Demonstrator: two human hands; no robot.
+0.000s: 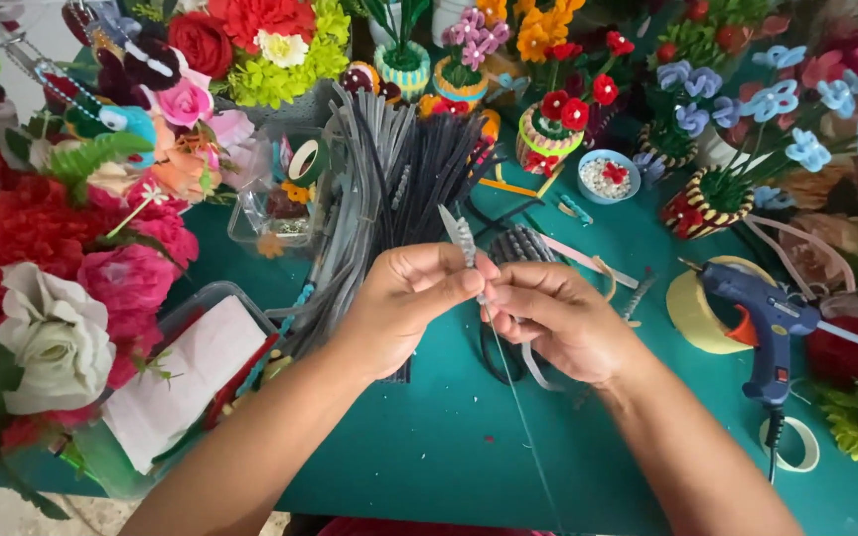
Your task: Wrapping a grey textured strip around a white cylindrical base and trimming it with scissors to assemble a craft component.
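The green table is carrying many artificial flowers at the left and a blue glue gun at the right. Over its middle, the left hand and right hand are pinching a thin grey pipe cleaner, with their fingers closed on it.

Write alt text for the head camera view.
Two bare hands, left hand and right hand, pinch a thin grey strip together over a teal table. A blue glue gun rests to the right, with a bundle of grey strips and artificial flowers around.
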